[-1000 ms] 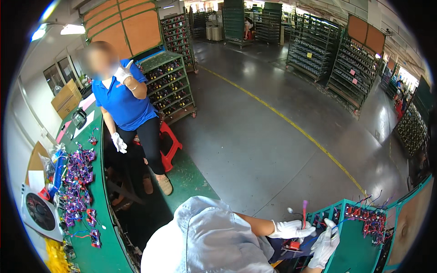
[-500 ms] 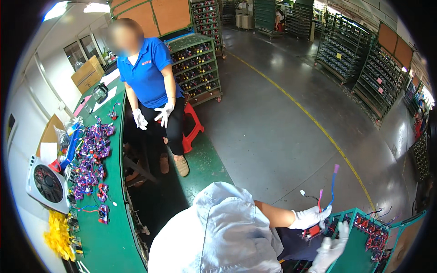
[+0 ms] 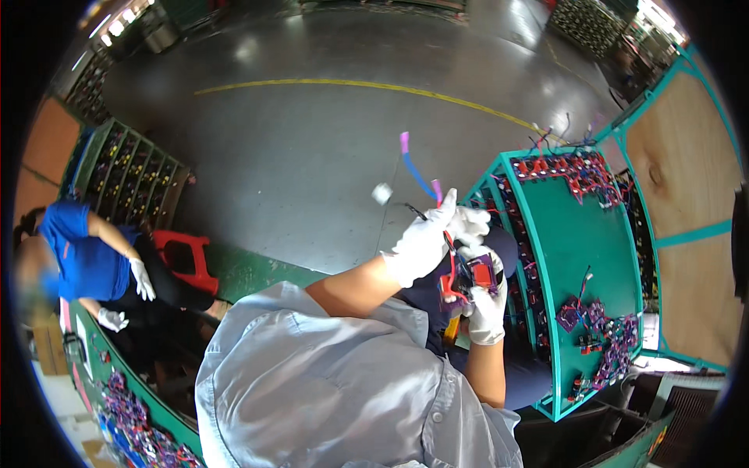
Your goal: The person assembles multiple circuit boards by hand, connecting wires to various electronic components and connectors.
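A small circuit board (image 3: 481,273) with a red part and purple edges is up in front of my body, between my two white-gloved hands. My right hand (image 3: 489,316) grips it from below, thumb and fingers against its sides. Closed around the wires at the board's upper end is my left hand (image 3: 421,243). From that hand a blue wire (image 3: 419,173) with purple sleeved ends sticks out, along with a dark lead ending in a white connector (image 3: 381,193). The gloves partly cover the board and the wire roots.
To the right, a green rack (image 3: 581,257) carries several similar boards (image 3: 597,343) on its top, others on its shelves. A plywood panel (image 3: 679,156) stands beyond. On the left, a person in a blue shirt (image 3: 94,249) sits by a red stool (image 3: 186,261) and a bench heaped with boards (image 3: 140,421).
My view has swung right, toward the rack. My right hand, open and apart from the board before, now grips it. The left hand still holds the wired board assembly.
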Motion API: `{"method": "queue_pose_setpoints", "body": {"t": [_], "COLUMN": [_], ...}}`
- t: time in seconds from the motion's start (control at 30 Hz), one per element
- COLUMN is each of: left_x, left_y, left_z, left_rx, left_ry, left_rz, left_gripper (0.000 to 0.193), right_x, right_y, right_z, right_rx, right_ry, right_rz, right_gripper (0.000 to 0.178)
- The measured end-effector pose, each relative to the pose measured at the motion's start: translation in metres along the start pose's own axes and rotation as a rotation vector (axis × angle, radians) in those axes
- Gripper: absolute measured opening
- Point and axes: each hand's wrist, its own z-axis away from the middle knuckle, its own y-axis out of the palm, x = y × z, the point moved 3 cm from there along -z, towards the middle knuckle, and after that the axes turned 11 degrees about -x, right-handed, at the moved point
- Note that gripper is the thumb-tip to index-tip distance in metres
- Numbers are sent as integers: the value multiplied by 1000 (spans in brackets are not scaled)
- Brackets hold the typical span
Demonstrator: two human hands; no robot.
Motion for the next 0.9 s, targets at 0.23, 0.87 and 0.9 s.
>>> {"method": "queue_pose_setpoints", "body": {"t": [0.23, 0.87, 0.9], "left_x": [-21, -16, -15], "left_y": [33, 58, 56], "left_z": [9, 24, 24], "left_rx": [380, 600, 594], "left_ry": [387, 797, 800], "left_rz": [-202, -1005, -1007], "left_gripper": [43, 23, 23], "right_x": [-21, -6, -5], "right_y": [-36, -35, -33], "right_z": [22, 9, 11], "right_rx": [-216, -450, -464], "right_ry": [275, 53, 84], "right_rz": [-326, -35, -41], "right_gripper": [46, 46, 46]}}
